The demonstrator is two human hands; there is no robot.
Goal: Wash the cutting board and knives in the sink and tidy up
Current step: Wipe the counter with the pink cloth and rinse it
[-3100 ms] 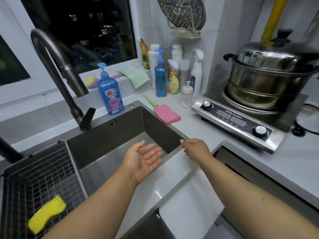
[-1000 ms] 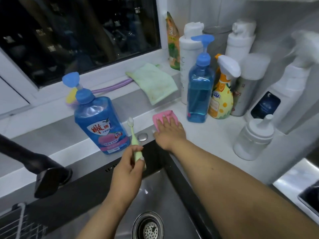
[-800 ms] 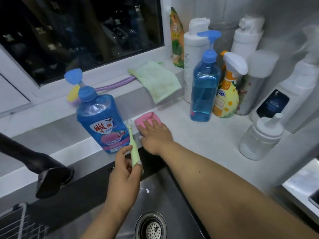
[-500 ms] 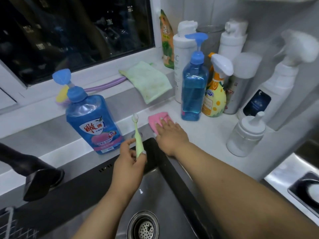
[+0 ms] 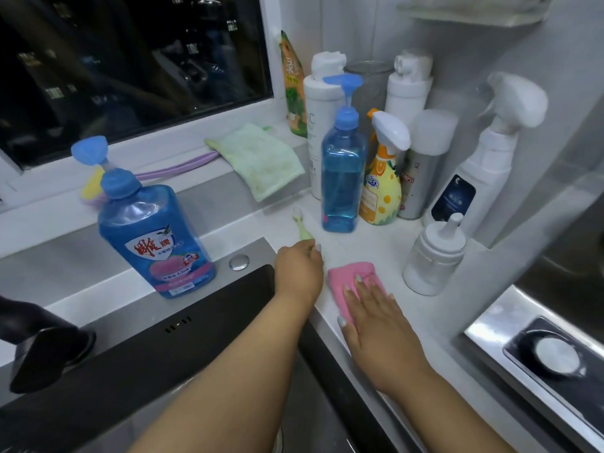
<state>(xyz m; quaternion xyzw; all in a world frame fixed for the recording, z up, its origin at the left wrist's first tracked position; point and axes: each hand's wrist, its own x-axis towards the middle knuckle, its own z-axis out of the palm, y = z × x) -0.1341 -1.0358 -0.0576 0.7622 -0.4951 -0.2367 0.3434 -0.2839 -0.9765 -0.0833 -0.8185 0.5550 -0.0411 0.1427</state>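
**Wiping the counter, brush in my other hand**

My right hand (image 5: pixel 379 325) lies flat on the pink cloth (image 5: pixel 351 282), fingers straight and spread, pressing it to the white counter (image 5: pixel 369 246) just beside the sink (image 5: pixel 202 325). My left hand (image 5: pixel 299 271) is curled round the base of the green brush (image 5: pixel 302 228), whose head lies on the counter near the blue bottle (image 5: pixel 341 171). No cutting board or knives are in view, so I judge this to be the tidying part.

The risks sit close. A wide sweep with the cloth could knock the small white bottle (image 5: pixel 433 256) just to its right. The brush head, pushed further back, could tip the blue bottle against the crowded sprays behind it. My left forearm crosses the sink corner near the soap bottle (image 5: pixel 153 237); a careless pull back might catch it.
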